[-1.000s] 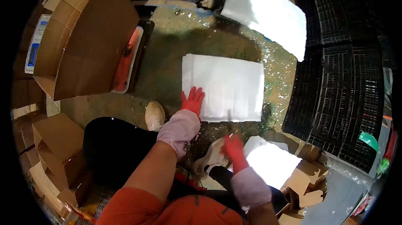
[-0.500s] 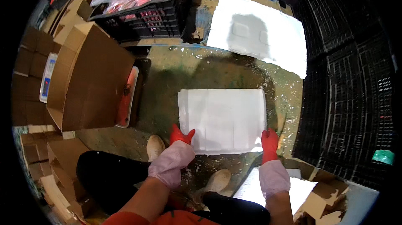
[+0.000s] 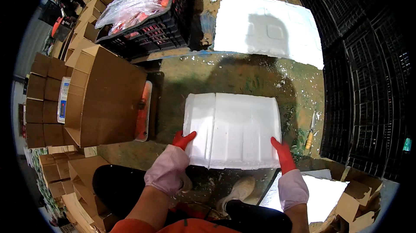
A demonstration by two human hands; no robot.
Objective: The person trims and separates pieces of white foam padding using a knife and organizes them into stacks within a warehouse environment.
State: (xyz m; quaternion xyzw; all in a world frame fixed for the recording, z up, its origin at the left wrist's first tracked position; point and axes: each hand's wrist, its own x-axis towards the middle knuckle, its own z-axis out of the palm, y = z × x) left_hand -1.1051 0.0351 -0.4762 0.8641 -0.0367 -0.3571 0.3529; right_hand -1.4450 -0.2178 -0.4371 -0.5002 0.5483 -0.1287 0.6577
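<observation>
Head view: red-gloved left hand (image 3: 183, 140) and right hand (image 3: 282, 153) grasp a white foam sheet (image 3: 245, 131) by its sides

The sheet is in front of the person, over the middle of the wet-looking floor (image 3: 186, 74); whether it touches the floor cannot be told. It is roughly rectangular and matte, with shallow ridges toward its near side. A straight line runs from far edge to near edge, marking off a narrower left strip. Each thumb presses at a side edge, the other fingers mostly hidden.

Just right of the sheet lies a knife (image 3: 310, 133) with a yellowish handle. Stacked black crates (image 3: 364, 94) wall off the right, and a large cardboard box (image 3: 110, 98) blocks the left. Far left, a black plastic crate (image 3: 143, 42) holds red items under clear film. Far right lies a larger foam panel (image 3: 301, 29); near right, another bright white piece (image 3: 325, 196) beside torn cardboard (image 3: 356, 202).
</observation>
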